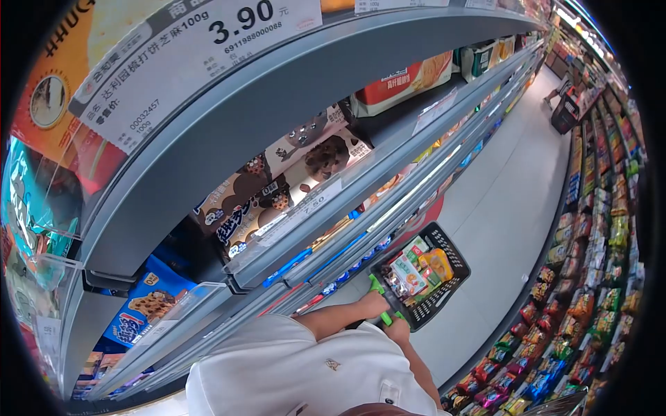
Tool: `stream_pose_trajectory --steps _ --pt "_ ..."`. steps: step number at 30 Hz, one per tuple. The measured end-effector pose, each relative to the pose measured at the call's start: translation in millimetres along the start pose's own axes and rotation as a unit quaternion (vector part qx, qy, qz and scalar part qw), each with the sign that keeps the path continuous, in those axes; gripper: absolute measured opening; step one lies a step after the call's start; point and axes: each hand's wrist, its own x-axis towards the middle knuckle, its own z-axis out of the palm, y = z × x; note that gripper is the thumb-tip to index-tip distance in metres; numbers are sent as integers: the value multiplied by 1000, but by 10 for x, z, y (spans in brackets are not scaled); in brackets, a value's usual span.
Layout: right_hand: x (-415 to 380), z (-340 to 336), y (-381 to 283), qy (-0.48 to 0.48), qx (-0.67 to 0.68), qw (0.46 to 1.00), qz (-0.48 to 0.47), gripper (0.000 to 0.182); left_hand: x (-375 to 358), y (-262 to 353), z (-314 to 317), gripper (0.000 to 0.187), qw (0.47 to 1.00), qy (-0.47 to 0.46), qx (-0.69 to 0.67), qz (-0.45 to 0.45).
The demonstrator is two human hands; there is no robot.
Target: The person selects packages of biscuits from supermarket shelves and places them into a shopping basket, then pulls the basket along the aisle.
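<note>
Beside shelves (263,66) | basket (454,260): stiff, likely heavy | left hand (373,305), right hand (397,330): fingers curled round green handle (386,318), where I'd grip

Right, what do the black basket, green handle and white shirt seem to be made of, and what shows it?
Black basket: probably moulded plastic, dull finish, from its stiff walls with rows of holes.
Green handle: likely smooth plastic, from its even, bright colour.
White shirt: soft matte fabric, from its folds; fibre unclear.
</note>
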Motion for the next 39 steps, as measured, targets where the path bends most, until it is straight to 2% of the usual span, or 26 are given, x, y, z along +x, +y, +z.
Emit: stream_pose_trajectory --steps 15,17,18,19,20,21,22,24,36,39 --pt "165 -652 326 36 -6 999 -27 34 615 178 -185 12 1000 -17 -20 -7" --pt "218 -682 430 33 -5 999 -25 35 759 148 1 16 996 -15 -61 -60" --pt "250 -732 488 28 6 999 -33 38 843 131 -22 22 995 -38 -66 -64" --pt "245 -855 455 65 48 996 -38 35 922 108 23 25 993 -26 -94 -66" --pt "277 -902 518 63 51 996 -39 36 1010 111 -149 26 991 -90 -82 -59" --pt "371 -856 668 44 36 998 -28 38 1104 166 -272 24 992 -92 -65 -51" --pt "383 -1017 687 21 65 997 -26 32 1193 126 -95 20 997 -41 -50 -48" --pt "410 -1118 770 12 50 998 -27 28 1283 248 -412 12 998 -59 -21 -27" --pt "529 -1208 1102 24 99 993 -65 28 1625 375 -473 5 991 -121 2 -54" --pt "584 -1228 1142 29 100 992 -76 26 1701 360 -531 5 990 -133 12 -36"
